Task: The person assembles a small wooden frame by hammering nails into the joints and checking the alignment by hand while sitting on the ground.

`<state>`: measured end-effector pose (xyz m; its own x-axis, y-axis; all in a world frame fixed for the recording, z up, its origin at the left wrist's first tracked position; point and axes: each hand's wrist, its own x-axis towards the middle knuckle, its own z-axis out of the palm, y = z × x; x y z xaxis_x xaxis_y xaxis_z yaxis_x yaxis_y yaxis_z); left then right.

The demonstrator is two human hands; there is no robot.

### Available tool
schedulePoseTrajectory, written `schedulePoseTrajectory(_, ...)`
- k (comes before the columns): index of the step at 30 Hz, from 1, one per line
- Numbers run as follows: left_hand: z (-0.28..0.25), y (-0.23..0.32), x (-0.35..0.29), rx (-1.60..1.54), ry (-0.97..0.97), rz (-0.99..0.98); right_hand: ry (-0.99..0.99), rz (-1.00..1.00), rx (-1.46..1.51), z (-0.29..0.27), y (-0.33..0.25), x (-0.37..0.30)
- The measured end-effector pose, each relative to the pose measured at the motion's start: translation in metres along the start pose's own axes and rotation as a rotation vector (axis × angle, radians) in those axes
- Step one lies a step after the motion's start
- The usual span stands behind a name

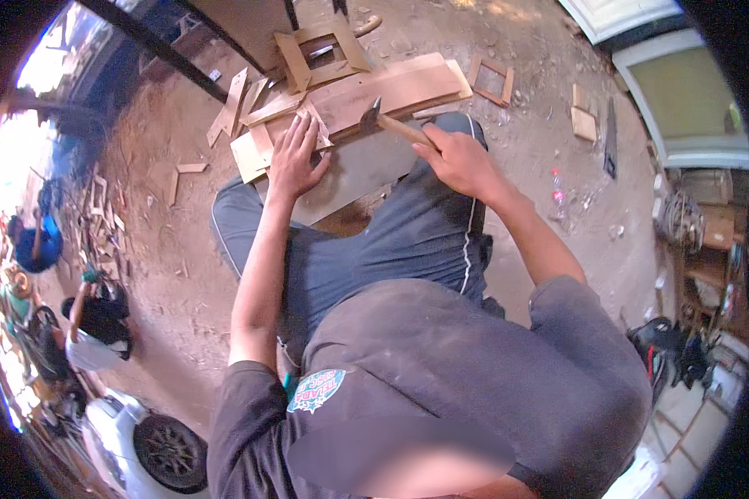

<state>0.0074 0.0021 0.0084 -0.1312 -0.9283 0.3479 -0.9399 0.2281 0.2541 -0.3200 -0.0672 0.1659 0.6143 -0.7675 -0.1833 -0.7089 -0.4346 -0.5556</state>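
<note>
My right hand (456,158) is wrapped round the wooden handle of a hammer (406,130), whose dark head hangs over the front edge of a long board (383,93). With fingers stretched out, my left hand (295,158) presses flat on small wooden pieces (260,143) at the board's left end. What lies under the palm is hidden. A thin pale strip (316,118) shows just beside those fingers. The boards rest on a low surface (354,170) in front of my knees. Behind them a square wooden frame (323,51) leans over the far side.
A smaller wooden frame (491,81) lies on the dirt at the right, near wood blocks (583,112), a handsaw (611,137) and a plastic bottle (558,187). Loose wood pieces (227,110) lie left of the boards. People (100,320) and a wheeled vehicle (171,453) are at far left.
</note>
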Motion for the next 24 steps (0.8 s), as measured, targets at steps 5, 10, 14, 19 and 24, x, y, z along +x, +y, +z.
schedulePoseTrajectory(5, 0.004, 0.002, 0.002, 0.095, -0.070, -0.101, -0.021, -0.235, -0.106, 0.002, 0.009, 0.053)
schedulePoseTrajectory(10, 0.014, -0.001, -0.007, 0.104, -0.030, -0.130, -0.117, -0.365, -0.205, 0.031, 0.011, 0.105)
schedulePoseTrajectory(14, 0.009, 0.004, -0.007, 0.033, -0.025, -0.148, -0.173, -0.391, -0.206, 0.049, 0.013, 0.123)
schedulePoseTrajectory(19, 0.007, 0.006, -0.009, 0.016, -0.007, -0.173, -0.240, -0.396, -0.271, 0.049, 0.005, 0.129)
schedulePoseTrajectory(24, 0.001, 0.007, -0.007, -0.020, -0.033, -0.190, -0.185, -0.340, -0.188, 0.038, -0.005, 0.131)
